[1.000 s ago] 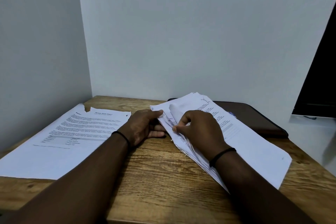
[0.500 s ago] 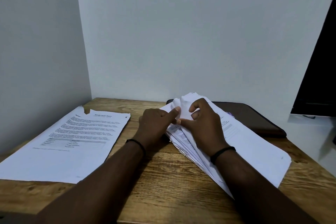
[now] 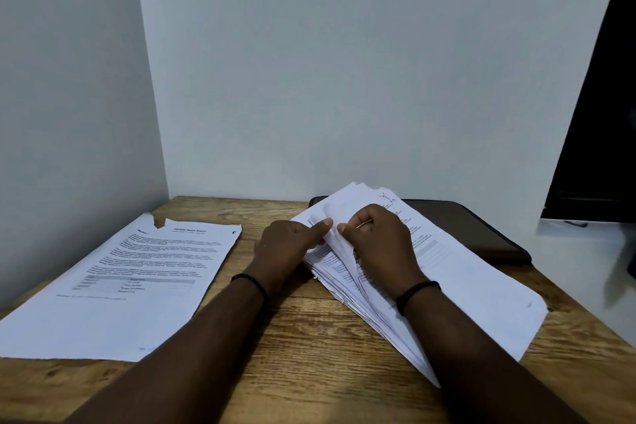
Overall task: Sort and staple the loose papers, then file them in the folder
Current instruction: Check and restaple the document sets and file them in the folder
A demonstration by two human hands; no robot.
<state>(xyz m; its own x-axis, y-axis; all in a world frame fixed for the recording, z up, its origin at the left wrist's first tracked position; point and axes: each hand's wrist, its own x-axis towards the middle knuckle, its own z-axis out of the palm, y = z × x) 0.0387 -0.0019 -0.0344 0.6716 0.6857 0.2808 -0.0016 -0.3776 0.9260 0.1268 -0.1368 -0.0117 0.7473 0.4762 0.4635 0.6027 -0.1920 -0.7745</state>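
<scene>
The thick white stack of loose printed papers [image 3: 457, 272] lies on the wooden bench [image 3: 309, 348], overlapping a dark brown folder [image 3: 481, 231]. The left hand [image 3: 289, 248] and right hand [image 3: 378, 241] pinch its raised top sheets with curled fingers [image 3: 347, 227].

Wooden bench [image 3: 309, 348] set in corner, grain seen across top. Pale walls [image 3: 344, 79] seen behind and at left. Dark panel [image 3: 599, 113] seen at right edge, white surface [image 3: 578, 251] below it.
</scene>
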